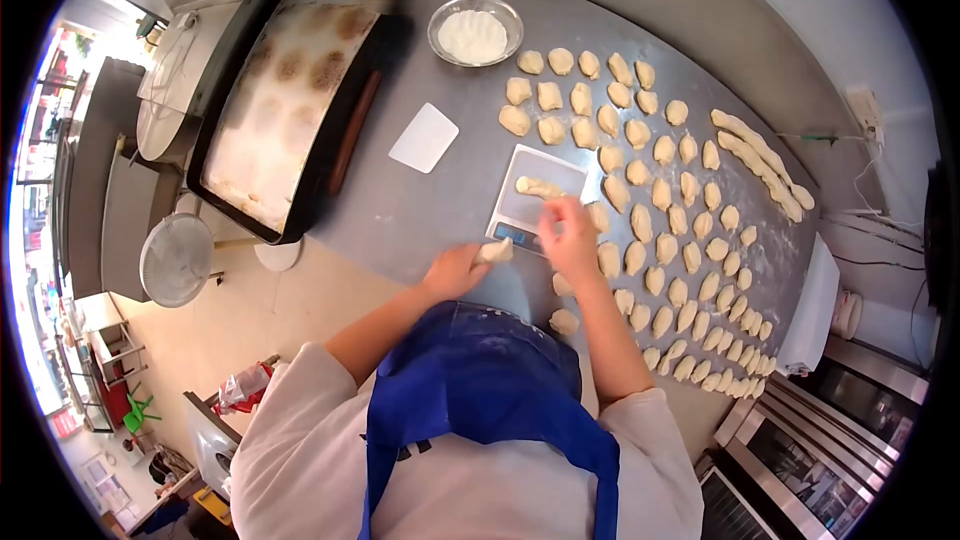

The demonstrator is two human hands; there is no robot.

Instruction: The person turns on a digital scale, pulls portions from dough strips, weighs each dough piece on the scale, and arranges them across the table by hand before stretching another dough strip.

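Observation:
My left hand is closed round a lump of dough near the table's front edge. A white kitchen scale with a small blue display stands just beyond. On its plate lies a longish piece of dough. Over the scale's right side is my right hand, its fingers pinched together near the end of that piece; whether anything is between them is too small to tell. Many dough pieces lie in rows to the right of the scale.
A metal bowl of flour stands at the back. Left of the scale lies a white scraper. Two long dough strips rest at the far right. A large black tray with a pale liner is at the left, beside a wooden rolling pin.

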